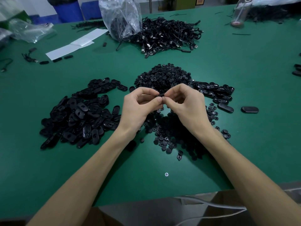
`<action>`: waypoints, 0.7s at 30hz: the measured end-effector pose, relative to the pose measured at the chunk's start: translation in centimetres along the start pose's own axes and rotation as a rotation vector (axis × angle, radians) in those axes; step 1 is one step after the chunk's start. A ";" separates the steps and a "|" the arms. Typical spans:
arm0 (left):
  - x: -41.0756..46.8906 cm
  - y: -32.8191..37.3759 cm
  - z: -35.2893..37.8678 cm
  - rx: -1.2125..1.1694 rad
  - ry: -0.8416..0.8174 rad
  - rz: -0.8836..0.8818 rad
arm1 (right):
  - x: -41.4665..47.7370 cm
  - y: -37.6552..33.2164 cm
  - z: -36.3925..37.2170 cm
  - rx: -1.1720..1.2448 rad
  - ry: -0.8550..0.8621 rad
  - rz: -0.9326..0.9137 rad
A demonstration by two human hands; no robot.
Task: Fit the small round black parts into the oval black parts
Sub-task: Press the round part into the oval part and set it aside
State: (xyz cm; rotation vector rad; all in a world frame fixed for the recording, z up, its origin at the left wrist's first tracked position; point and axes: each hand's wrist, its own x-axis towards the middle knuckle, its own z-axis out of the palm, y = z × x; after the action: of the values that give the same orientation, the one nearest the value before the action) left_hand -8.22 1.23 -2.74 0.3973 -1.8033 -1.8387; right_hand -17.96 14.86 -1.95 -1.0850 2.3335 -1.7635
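Observation:
My left hand (pixel 140 108) and my right hand (pixel 184 103) meet above the middle of the green table (pixel 244 62). Together their fingertips pinch a small black part (pixel 161 95); its shape is mostly hidden by the fingers. A large pile of oval black parts (pixel 78 115) lies to the left. Small round black parts form a heap (pixel 164 75) behind my hands and another spread (pixel 169 131) under my wrists. More oval parts (pixel 215 92) lie to the right.
A tangle of black cables (pixel 167 36) and a clear plastic bag (pixel 120 17) sit at the back. White paper sheets (pixel 73 44) lie back left. A lone oval part (pixel 249 109) rests far right. A screw head (pixel 166 174) shows near the front edge.

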 end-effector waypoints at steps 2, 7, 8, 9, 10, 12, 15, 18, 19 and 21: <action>0.0 -0.1 0.0 0.008 -0.008 0.018 | 0.0 0.0 0.0 0.001 0.005 0.016; 0.1 0.3 -0.1 -0.029 -0.060 0.065 | 0.2 0.1 -0.5 0.104 0.012 0.100; 0.2 0.4 -0.2 -0.050 -0.079 0.054 | 0.3 0.1 -0.6 0.151 -0.010 0.115; 0.2 0.5 -0.4 -0.078 -0.102 0.034 | 0.5 0.0 -0.7 0.218 -0.041 0.131; 0.3 0.6 -0.6 -0.104 -0.128 0.007 | 0.5 0.1 -0.8 0.291 -0.072 0.147; 0.4 0.8 -1.0 -0.115 -0.171 -0.030 | 0.6 0.2 -1.0 0.389 -0.111 0.174; 0.5 0.8 -1.3 -0.035 -0.191 -0.015 | 0.6 0.3 -1.1 0.445 -0.135 0.201; 0.5 0.9 -1.4 0.018 -0.206 0.000 | 0.6 0.5 -1.2 0.481 -0.173 0.221; 0.5 0.9 -1.4 0.031 -0.210 0.003 | 0.6 0.5 -1.3 0.483 -0.180 0.224; 0.6 1.0 -1.6 0.053 -0.213 0.014 | 0.6 0.6 -1.2 0.491 -0.191 0.230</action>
State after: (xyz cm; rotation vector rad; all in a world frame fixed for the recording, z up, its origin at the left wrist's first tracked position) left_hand -7.65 -0.38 -1.78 0.2137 -1.9939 -1.8872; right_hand -19.28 15.62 -1.80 -0.8241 1.7030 -1.8965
